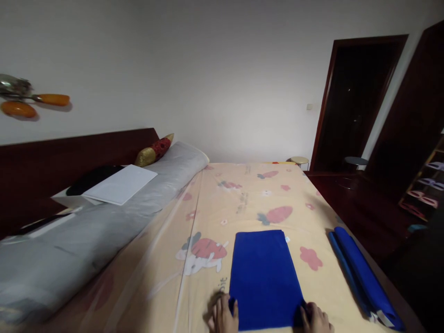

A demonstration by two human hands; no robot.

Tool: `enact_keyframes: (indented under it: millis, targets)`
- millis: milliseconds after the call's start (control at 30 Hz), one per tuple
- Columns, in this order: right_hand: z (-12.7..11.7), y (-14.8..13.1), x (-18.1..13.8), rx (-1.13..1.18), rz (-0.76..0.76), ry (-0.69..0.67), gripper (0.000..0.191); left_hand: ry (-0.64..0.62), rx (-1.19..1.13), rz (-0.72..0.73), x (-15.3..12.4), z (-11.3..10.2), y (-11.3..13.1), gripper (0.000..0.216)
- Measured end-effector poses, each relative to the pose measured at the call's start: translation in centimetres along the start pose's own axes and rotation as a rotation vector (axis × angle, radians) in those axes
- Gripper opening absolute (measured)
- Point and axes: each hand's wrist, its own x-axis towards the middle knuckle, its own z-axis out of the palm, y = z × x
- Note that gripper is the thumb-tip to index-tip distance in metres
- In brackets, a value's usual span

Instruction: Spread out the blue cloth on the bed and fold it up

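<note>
My left hand (224,317) and right hand (315,319) pinch the near corners of the blue towel (265,277), lying folded flat on the bed (243,199); a rolled blue towel (364,277) waits at right.

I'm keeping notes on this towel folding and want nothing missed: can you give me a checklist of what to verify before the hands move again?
1. Left hand at the near left corner of the folded blue towel: ok, fingers touch its edge.
2. Right hand at the near right corner: ok, resting against the towel.
3. Towel lying flat as a neat rectangle on the bed sheet: ok, edges look straight.
4. Firm grip on the cloth: cannot tell, the fingertips are blurred and partly cut off by the frame.
5. Second blue towel, rolled long near the bed's right edge, apart from the first: ok.
6. Bed surface beyond the towel free of things: ok.
</note>
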Motion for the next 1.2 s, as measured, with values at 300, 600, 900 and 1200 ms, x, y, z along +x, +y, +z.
enact_keyframes:
  millis: [300,600,900,1200]
  targets:
    - [-3.4,0.4,-0.3,0.059,-0.016,-0.187,0.031,-0.318,-0.107,-0.021,-0.6,-2.1,-3.6,0.007]
    - [-4.8,1.2,-0.3,0.032,0.010,-0.179,0.035,-0.283,-0.313,-0.010,-0.3,-1.1,-5.1,0.021]
    - [-4.9,2.0,-0.5,0.018,0.017,-0.186,0.031,-0.303,-0.493,0.007,0.1,-1.7,-6.1,0.043]
    - [-4.5,-3.0,-0.6,0.014,-0.096,-0.099,0.041,-0.051,-0.237,0.062,-1.5,-1.7,-0.9,0.038]
